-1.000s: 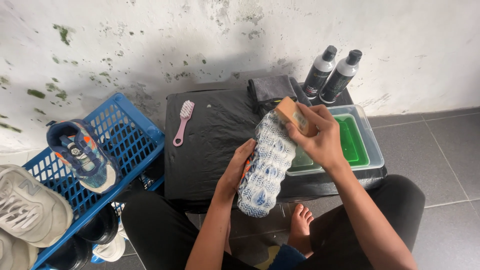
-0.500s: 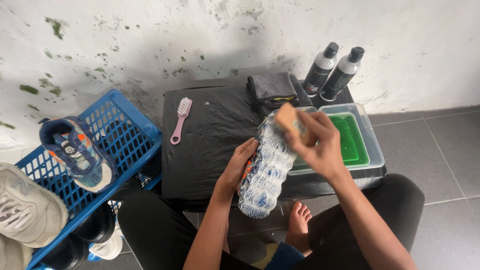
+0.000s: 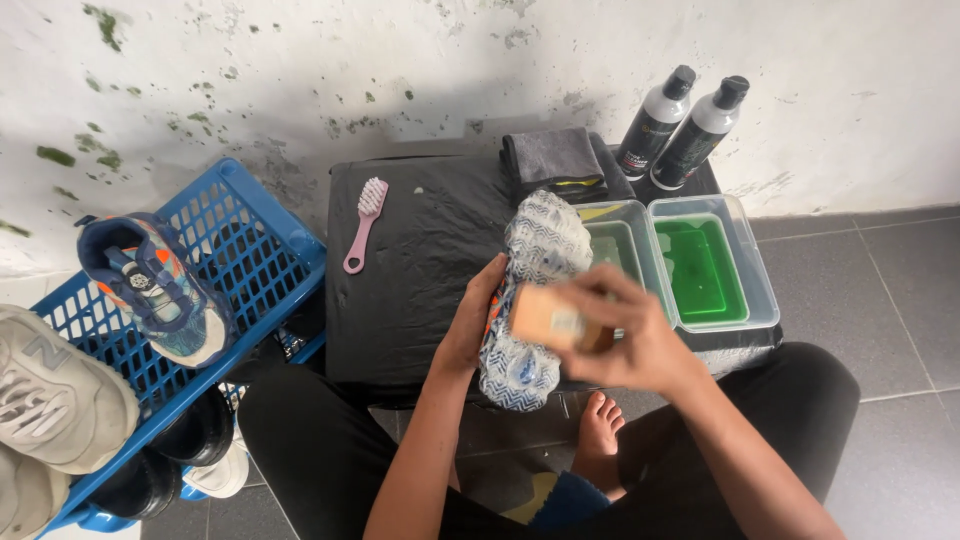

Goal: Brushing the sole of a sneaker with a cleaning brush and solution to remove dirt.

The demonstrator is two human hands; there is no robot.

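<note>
Left hand (image 3: 472, 322) cups the shoe's (image 3: 535, 290) side, fingers wrapped, holding it sole-up over the black table's (image 3: 420, 260) near edge. Right hand (image 3: 625, 335), blurred, grips a wooden brush (image 3: 548, 318) pressed across the sole's lower half. Shoe's long axis runs away from the person, far end tilted toward the green-water tubs (image 3: 700, 265).
</note>
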